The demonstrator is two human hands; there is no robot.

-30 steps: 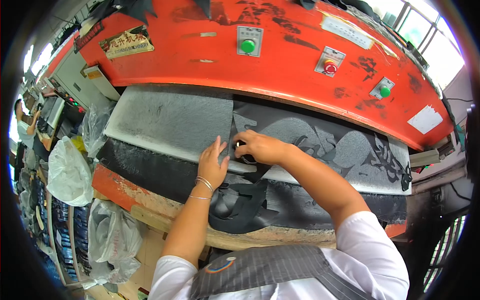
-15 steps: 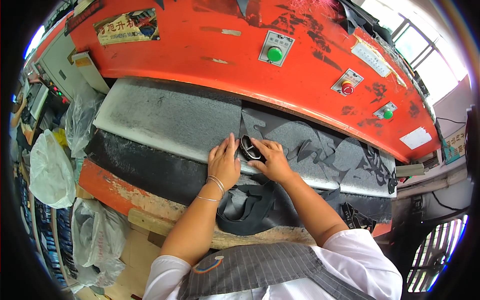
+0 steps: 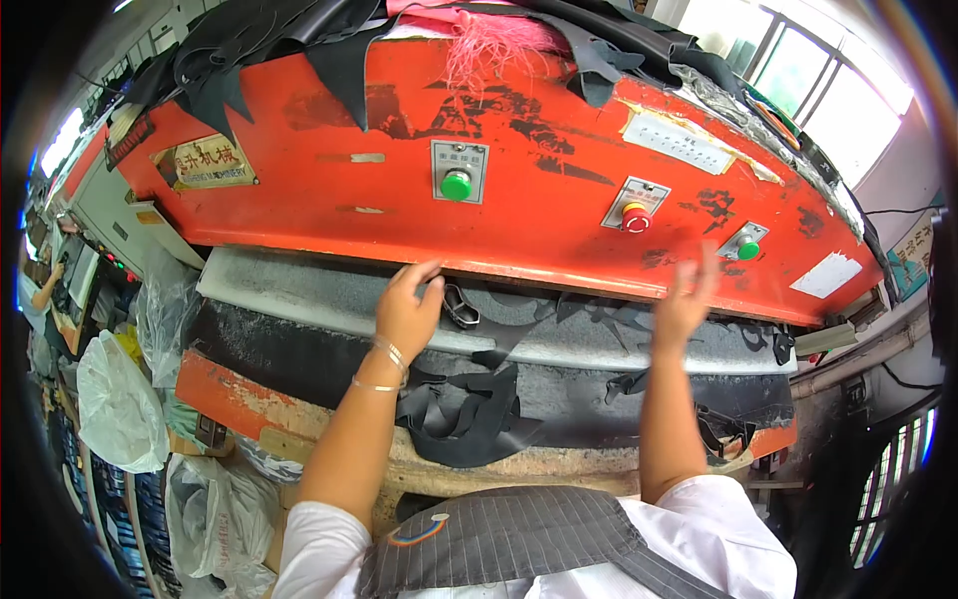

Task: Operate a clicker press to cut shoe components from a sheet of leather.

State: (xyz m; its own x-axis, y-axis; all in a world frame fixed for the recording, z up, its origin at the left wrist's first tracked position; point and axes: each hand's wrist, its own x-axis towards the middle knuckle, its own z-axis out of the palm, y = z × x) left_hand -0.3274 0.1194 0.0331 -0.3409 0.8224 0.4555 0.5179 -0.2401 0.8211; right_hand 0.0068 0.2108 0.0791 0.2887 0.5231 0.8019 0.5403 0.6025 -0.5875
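My left hand (image 3: 407,302) is raised beside the lower edge of the red press (image 3: 319,200), its fingers stretched and its thumb apart, holding nothing. Just right of it, a small metal cutting die (image 3: 460,307) stands on the dark grey sheet (image 3: 512,305) on the pale cutting bed (image 3: 299,297). My right hand (image 3: 682,311), smeared by motion, is lifted in front of the press with fingers apart and nothing visible in it. It is nearest the red stop button (image 3: 636,219) and the right green button (image 3: 747,250).
Black offcuts (image 3: 464,419) lie on the black front ledge (image 3: 284,344), with more scraps (image 3: 723,429) at its right end. Another green button (image 3: 456,186) is on the press. Dark sheets (image 3: 239,55) hang over its top. Plastic bags (image 3: 125,404) hang at left.
Both hands have let go of the cutting die and risen, the right one swinging toward the right-hand buttons. My view has tilted up, showing more of the press top.
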